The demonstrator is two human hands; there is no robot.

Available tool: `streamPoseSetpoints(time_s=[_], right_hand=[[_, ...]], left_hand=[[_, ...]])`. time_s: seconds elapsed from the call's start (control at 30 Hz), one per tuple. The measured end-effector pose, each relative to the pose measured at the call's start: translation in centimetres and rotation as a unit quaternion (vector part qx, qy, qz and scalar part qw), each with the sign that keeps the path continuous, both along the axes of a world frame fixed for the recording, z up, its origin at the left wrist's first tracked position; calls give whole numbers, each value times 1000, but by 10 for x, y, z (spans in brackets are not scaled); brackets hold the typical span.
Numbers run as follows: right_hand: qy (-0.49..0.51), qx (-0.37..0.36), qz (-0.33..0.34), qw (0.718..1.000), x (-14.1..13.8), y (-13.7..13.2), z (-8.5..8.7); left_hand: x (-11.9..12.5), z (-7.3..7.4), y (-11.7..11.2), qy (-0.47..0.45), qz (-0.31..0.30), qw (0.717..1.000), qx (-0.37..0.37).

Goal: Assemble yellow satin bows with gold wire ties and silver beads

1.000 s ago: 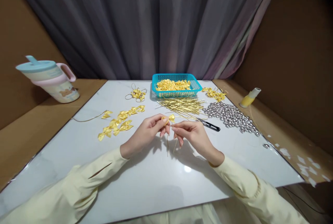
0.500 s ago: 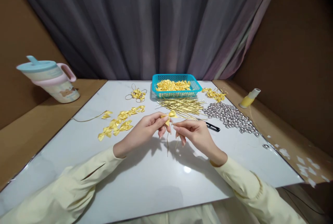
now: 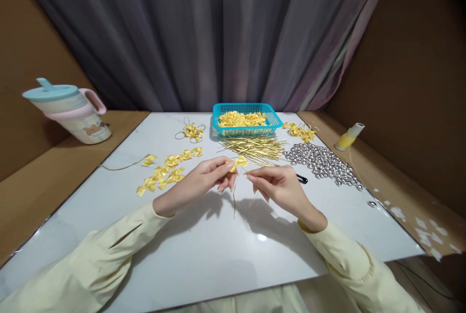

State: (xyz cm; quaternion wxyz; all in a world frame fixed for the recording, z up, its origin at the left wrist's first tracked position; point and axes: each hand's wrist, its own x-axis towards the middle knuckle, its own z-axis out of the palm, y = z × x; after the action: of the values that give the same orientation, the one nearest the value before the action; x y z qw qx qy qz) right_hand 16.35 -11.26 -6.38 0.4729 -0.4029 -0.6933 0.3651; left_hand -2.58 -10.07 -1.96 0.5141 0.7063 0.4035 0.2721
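Note:
My left hand point(image 3: 214, 174) pinches a yellow ribbon bow point(image 3: 240, 161) between thumb and fingertips, above the white tabletop. A thin gold cord point(image 3: 234, 202) hangs down below the bow. To the right of it my right hand point(image 3: 276, 182) is closed in a pinch on a fine thread that runs toward the bow; the thread is too thin to follow fully. Behind my right hand a black-handled tool point(image 3: 302, 179) lies partly hidden. On the left lie rows of yellow bows point(image 3: 160, 174), and one bow with a gold cord point(image 3: 125, 166) trailing from it.
A blue basket point(image 3: 247, 132) of yellow bows stands at the back. In front lie gold twist ties point(image 3: 255, 148); silver beads point(image 3: 324, 163) spread rightward. Finished-looking bow clusters point(image 3: 192, 132) flank the basket. A thread spool point(image 3: 349, 137) and a tumbler point(image 3: 69, 114) stand at the sides.
My right hand has moved a little to the right, away from the bow, drawing the thread out. My left hand keeps the bow in nearly the same place.

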Motion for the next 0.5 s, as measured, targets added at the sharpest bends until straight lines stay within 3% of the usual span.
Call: streamPoseSetpoints(time_s=[0.23,0.5], right_hand=[[-75,89,-14,993,0,-1,2],[-101,119,-12,988,1,-3,1]], left_hand=[[-3,-2,2,-23,-20,999,-38],[-2,0,2,-5,-27,999,-32]])
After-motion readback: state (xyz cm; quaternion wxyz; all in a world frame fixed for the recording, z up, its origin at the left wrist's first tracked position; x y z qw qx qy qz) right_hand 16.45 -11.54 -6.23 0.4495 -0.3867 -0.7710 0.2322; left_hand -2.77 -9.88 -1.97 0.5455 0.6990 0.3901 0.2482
